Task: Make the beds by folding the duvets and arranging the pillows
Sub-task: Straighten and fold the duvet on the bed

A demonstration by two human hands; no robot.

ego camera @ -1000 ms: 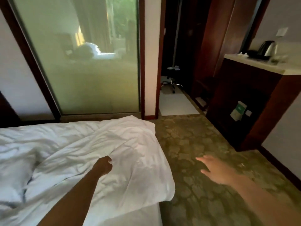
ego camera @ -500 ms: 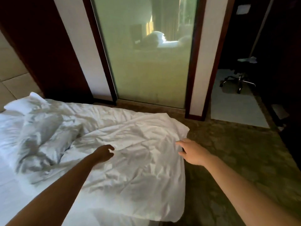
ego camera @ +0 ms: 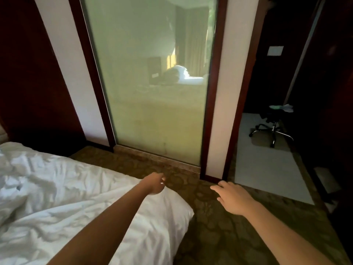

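Over one duvet (ego camera: 63,203), two hands: left hand (ego camera: 154,185), right hand (ego camera: 234,199).

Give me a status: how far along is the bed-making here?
Early. Done: nothing visibly; the white duvet lies rumpled and unfolded across the bed. In hand: the left hand is at the duvet's far corner, though its grip is unclear; the right hand hovers open over the carpet, holding nothing. Left: folding the duvet and arranging pillows, none clearly in view.

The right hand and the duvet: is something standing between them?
Nothing visible. The right hand hovers open over bare carpet, apart from the duvet, whose corner lies to its left. The left hand is at the duvet's far edge.
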